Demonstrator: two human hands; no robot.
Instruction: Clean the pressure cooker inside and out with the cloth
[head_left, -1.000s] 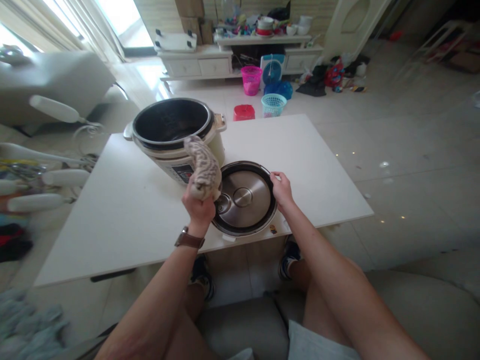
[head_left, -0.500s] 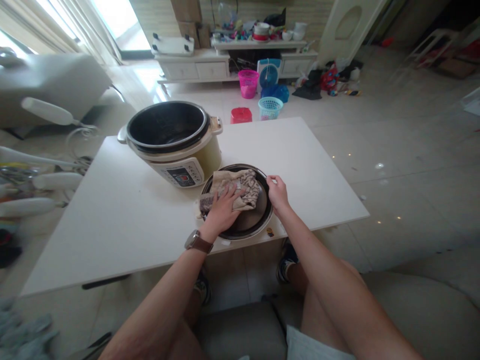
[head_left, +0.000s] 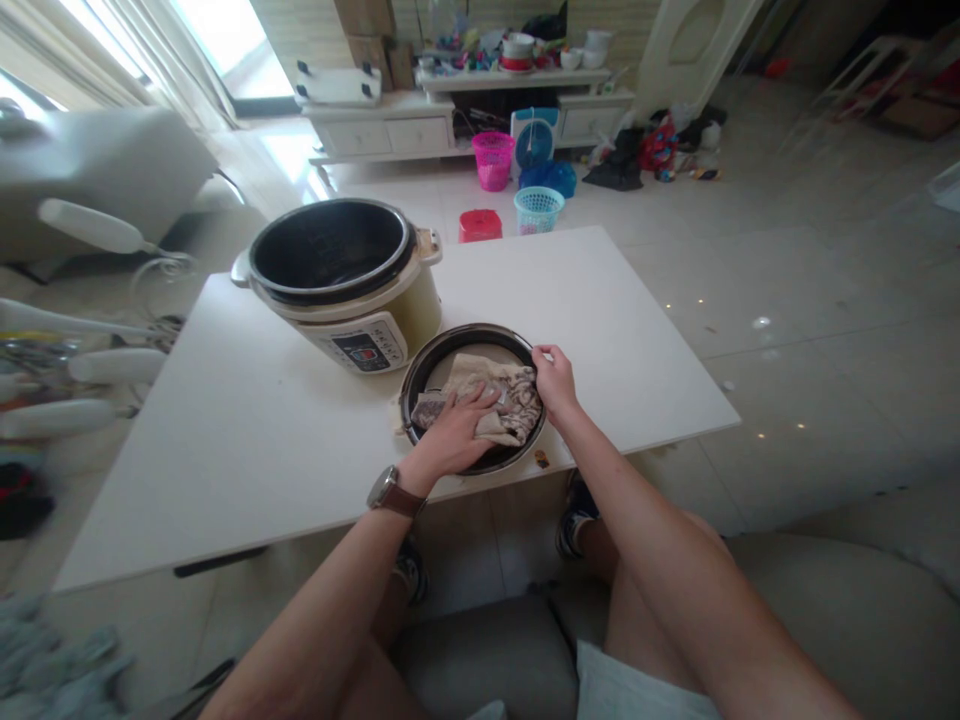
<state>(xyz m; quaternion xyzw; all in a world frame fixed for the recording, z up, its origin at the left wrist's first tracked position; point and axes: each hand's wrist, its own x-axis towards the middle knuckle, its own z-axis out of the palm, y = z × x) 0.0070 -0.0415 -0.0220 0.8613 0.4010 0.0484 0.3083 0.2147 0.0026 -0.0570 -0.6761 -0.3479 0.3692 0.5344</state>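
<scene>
A round pot lid (head_left: pixel 442 352) lies on the table with its dark-rimmed inner side facing up. Across it is a bunched beige cloth (head_left: pixel 517 400) with a grey-brown pattern. My left hand (head_left: pixel 457 425), with a watch on its wrist, lies flat on the cloth, fingers stretched out and pressing it against the lid. On the lid's right rim, my right hand (head_left: pixel 553 380) is closed, thumb and fingers around the edge. Behind and to the left stands a white electric pressure cooker (head_left: pixel 375 345), lidless, its dark inner pot (head_left: pixel 330 250) showing.
The white table (head_left: pixel 225 460) carries the cooker and lid; a small brown sticker (head_left: pixel 541 459) is near its front edge. Beyond it are a red stool (head_left: pixel 480 225), a light blue basket (head_left: pixel 538 208) and a pink basket (head_left: pixel 493 160). White-handled racks (head_left: pixel 116 363) stand at the left.
My left hand has slid the cloth right and slightly toward me across the lid, uncovering its upper left part. My right hand stays on the rim.
</scene>
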